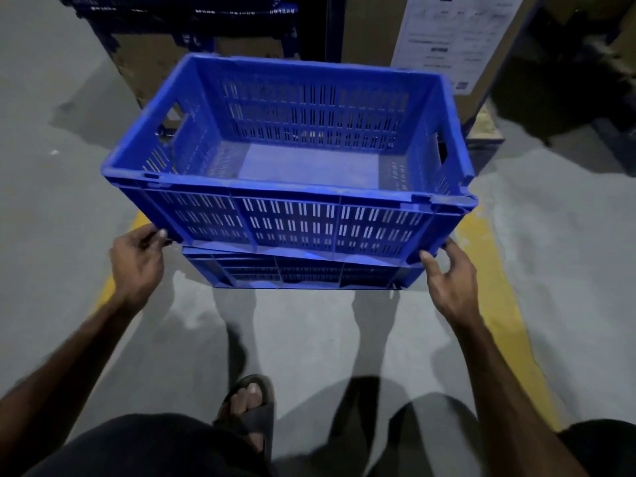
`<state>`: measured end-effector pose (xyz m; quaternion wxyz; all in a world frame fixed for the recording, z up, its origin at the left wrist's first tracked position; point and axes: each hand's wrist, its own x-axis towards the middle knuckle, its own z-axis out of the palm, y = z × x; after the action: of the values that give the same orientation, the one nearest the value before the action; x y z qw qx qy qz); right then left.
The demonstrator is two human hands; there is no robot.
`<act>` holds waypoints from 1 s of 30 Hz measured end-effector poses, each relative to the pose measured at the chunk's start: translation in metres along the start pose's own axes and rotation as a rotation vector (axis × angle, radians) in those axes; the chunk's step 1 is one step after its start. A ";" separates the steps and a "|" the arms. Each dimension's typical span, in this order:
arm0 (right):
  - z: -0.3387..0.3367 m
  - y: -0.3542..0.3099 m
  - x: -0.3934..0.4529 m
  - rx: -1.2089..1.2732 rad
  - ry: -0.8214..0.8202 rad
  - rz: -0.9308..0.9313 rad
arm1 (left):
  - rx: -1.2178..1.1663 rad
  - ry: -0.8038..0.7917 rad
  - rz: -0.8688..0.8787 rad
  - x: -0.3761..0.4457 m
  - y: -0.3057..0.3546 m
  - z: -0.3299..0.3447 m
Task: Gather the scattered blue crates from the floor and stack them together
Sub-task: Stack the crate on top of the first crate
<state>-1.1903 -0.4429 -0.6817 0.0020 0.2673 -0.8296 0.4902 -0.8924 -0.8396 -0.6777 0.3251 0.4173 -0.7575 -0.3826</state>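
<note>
Two blue slatted crates stand stacked on the grey floor in front of me. The empty top crate (289,187) sits on the lower crate (303,273), of which only the near wall shows. My left hand (137,263) is at the top crate's near-left bottom corner, its loosely curled fingertips just touching the corner. At the near-right bottom corner, my right hand (451,277) has relaxed, spread fingers, with the thumb against the crate wall. Neither hand wraps round the crate.
Cardboard boxes (378,29) and dark blue racking stand right behind the crates; one box bears a white label (447,39). Yellow floor lines (499,304) run on both sides. My sandalled foot (249,407) is just behind the stack.
</note>
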 end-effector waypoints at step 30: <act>-0.021 0.014 0.034 -0.050 -0.163 0.177 | 0.147 -0.069 -0.022 -0.012 0.005 0.008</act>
<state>-1.2309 -0.4354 -0.6734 -0.1021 0.2317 -0.8595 0.4441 -0.8960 -0.8249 -0.6794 0.2631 0.4352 -0.7895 -0.3437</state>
